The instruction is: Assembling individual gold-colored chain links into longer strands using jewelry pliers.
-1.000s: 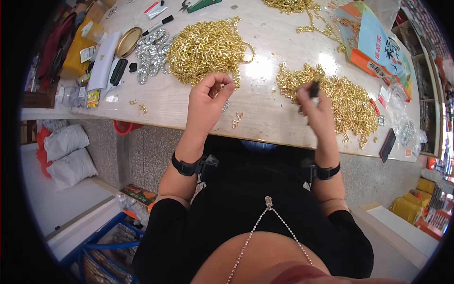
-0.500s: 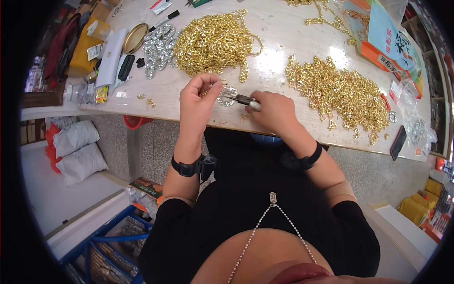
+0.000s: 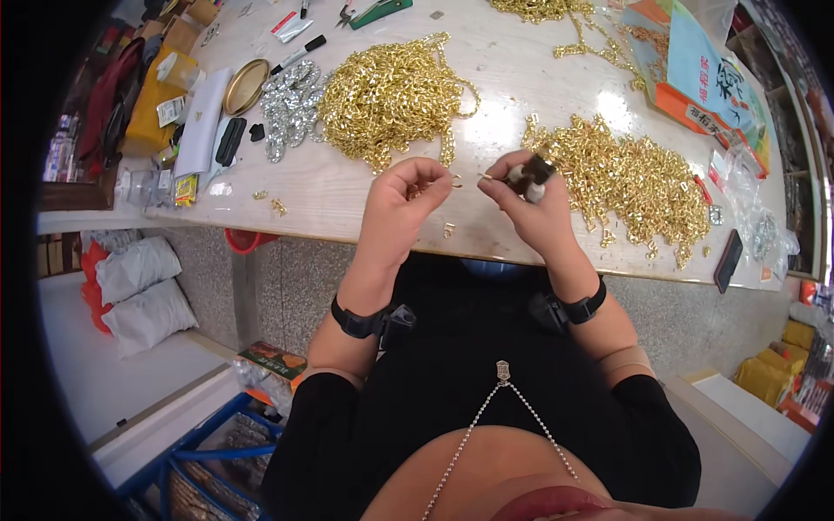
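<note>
My left hand [image 3: 401, 207] is closed above the table's near edge, thumb and forefinger pinching a small gold chain link [image 3: 457, 181]. More gold links seem tucked in its curled fingers, partly hidden. Facing it, my right hand [image 3: 540, 207] pinches a tiny gold piece [image 3: 485, 176] at its fingertips. The same hand keeps a pair of pliers [image 3: 537, 172] in its grip, blurred and turned away from the left hand. A short gap separates the two pinched pieces. On the tabletop below lies a loose gold link [image 3: 449, 230].
A heap of gold chain [image 3: 391, 100] lies beyond my left hand, beside silver chain [image 3: 291, 104]. Loose gold links [image 3: 638, 191] spread right of my right hand. A round gold lid [image 3: 247, 87], marker [image 3: 298, 55], phone [image 3: 729, 260] and printed bag [image 3: 708, 74] surround them.
Both hands have shifted right. The pliers, earlier pointing at the left hand's link, have swung back into the right palm, and its fingertips now pinch a gold piece. The silver ring-shaped bit has gone from sight.
</note>
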Demonstrator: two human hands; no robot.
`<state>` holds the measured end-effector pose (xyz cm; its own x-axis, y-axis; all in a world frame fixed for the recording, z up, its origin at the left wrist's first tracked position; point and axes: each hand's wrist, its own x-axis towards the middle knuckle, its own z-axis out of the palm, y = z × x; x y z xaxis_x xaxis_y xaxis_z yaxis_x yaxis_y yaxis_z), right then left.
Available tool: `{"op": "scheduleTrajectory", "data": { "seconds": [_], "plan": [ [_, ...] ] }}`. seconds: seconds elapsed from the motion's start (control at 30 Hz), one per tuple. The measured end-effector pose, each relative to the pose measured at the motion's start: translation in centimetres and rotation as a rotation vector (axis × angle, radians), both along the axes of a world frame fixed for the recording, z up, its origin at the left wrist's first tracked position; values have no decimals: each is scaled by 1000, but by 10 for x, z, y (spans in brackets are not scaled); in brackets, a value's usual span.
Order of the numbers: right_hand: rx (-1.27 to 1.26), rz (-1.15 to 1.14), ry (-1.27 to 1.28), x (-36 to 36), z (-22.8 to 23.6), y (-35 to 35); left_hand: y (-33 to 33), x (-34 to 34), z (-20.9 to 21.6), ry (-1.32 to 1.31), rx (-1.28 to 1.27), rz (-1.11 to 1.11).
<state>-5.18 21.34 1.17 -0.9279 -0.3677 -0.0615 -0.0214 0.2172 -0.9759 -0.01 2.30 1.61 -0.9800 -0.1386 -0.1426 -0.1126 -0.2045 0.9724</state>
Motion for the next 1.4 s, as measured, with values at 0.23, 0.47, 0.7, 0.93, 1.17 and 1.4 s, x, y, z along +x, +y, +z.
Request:
{"op": "scheduleTrajectory", "data": {
  "seconds": [0.23,0.47,0.7,0.93,1.17,1.4],
  "plan": [
    [-171,24,681,-1,4,3,20,-11,12,44,50,-61],
    [-94,130,678,-1,6,13,14,-11,13,3,80,-106],
    [29,-39,560,-8,21,6,6,-14,10,-2,54,-199],
    [291,71,1009,-12,36,-23,0,-13,11,-123,333,-186],
    [359,113,1157,-20,30,-19,-7,-11,6,-243,541,-268],
    [214,133,942,-22,12,-20,2,-12,-12,-185,511,-297]
  ]
}}
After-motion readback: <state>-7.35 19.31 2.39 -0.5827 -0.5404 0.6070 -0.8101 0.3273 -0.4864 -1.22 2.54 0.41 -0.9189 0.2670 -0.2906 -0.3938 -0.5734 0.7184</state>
